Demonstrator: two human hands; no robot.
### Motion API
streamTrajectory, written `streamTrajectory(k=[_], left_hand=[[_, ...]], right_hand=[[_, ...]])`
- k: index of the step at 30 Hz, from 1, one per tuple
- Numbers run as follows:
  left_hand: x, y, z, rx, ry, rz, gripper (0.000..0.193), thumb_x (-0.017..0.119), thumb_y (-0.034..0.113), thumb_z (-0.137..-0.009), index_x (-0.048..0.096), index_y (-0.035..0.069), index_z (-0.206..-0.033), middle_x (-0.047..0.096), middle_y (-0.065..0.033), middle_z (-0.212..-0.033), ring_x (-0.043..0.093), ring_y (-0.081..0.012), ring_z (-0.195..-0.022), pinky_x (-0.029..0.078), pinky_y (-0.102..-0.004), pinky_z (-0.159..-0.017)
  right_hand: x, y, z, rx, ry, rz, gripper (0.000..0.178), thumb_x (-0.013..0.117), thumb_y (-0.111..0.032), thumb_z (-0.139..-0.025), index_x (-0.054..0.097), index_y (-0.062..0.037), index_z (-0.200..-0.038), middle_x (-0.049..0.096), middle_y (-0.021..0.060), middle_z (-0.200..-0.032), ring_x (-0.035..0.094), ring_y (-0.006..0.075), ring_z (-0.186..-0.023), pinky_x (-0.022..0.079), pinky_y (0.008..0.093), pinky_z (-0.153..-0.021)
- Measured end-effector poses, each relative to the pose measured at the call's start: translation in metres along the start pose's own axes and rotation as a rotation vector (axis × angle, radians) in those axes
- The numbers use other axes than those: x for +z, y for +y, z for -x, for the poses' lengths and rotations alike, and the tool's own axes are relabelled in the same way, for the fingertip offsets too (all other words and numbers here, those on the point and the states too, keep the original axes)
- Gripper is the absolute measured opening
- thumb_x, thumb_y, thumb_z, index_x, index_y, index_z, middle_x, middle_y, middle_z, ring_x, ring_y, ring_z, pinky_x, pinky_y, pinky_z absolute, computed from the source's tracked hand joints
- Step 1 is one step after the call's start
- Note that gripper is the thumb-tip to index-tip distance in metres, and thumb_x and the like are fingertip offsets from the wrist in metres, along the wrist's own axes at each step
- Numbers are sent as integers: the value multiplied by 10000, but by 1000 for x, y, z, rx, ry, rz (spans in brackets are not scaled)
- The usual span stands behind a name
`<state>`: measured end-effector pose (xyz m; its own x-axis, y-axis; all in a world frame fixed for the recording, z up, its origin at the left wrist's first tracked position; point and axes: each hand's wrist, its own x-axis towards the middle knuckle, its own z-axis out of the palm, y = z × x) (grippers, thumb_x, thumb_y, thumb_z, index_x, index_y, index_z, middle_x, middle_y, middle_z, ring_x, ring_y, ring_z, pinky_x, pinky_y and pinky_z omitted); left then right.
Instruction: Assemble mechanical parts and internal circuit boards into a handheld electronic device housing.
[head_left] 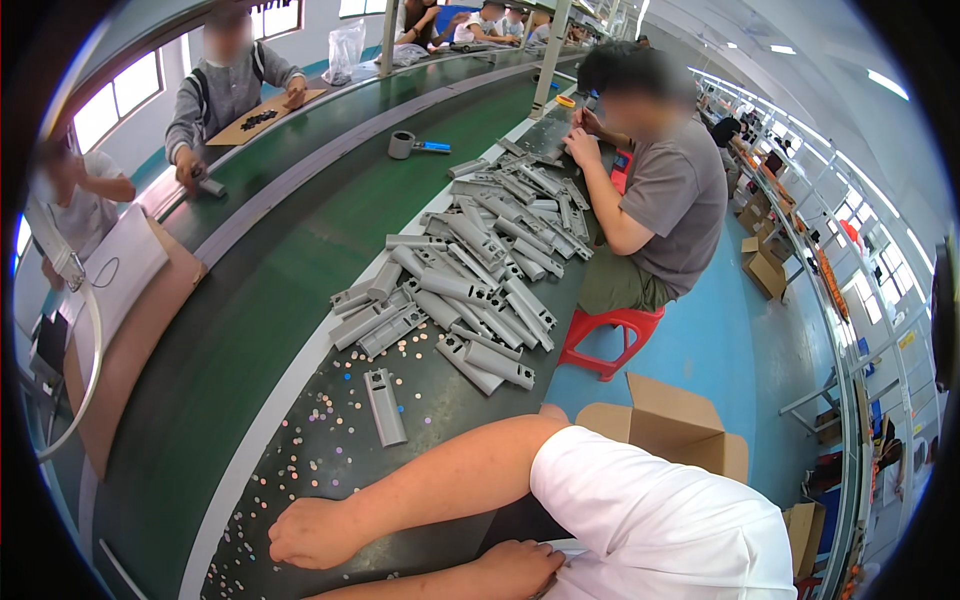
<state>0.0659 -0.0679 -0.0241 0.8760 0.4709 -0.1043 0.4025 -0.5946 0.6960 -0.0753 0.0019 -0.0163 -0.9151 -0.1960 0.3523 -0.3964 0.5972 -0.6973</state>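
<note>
My right forearm reaches across from the white sleeve, and my right hand [312, 534] rests closed on the dark worktop, among small round scattered dots. Nothing shows in it, though the palm side is hidden. Below it my left forearm comes in from the lower edge. My left hand [522, 567] lies with curled fingers against white clothing, under the right arm, with nothing visible in it. Beyond my right forearm a single grey plastic housing [384, 408], long with cut-outs at one end, lies apart. Farther away is a large heap of similar grey housings [465, 265].
A green conveyor belt [290, 260] runs along the left, carrying a tape roll [402, 145] with a blue item. A co-worker [665, 190] sits on a red stool [612, 340] beyond the heap. An open cardboard box [665, 425] stands right. Other people sit across the belt.
</note>
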Motion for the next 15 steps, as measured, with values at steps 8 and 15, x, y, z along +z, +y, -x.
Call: streamTrajectory(k=[8, 15], left_hand=[[2, -1, 1, 9, 34, -11, 263, 532, 227, -900, 589, 52, -1089, 654, -124, -1020, 660, -297, -905, 550, -414, -759], [3, -1, 1, 15, 47, -10, 254, 531, 229, -906, 591, 54, -1081, 653, -120, -1008, 661, -295, -887, 550, -410, -750]], right_hand=[[0, -1, 1, 4, 16, -6, 104, 583, -135, -820, 628, -46, -848, 597, 123, -804, 613, 340, -798, 486, 454, -680], [0, -1, 1, 4, 23, -9, 105, 580, -131, -822, 632, -46, -855, 598, 121, -805, 612, 339, -801, 485, 452, -679]])
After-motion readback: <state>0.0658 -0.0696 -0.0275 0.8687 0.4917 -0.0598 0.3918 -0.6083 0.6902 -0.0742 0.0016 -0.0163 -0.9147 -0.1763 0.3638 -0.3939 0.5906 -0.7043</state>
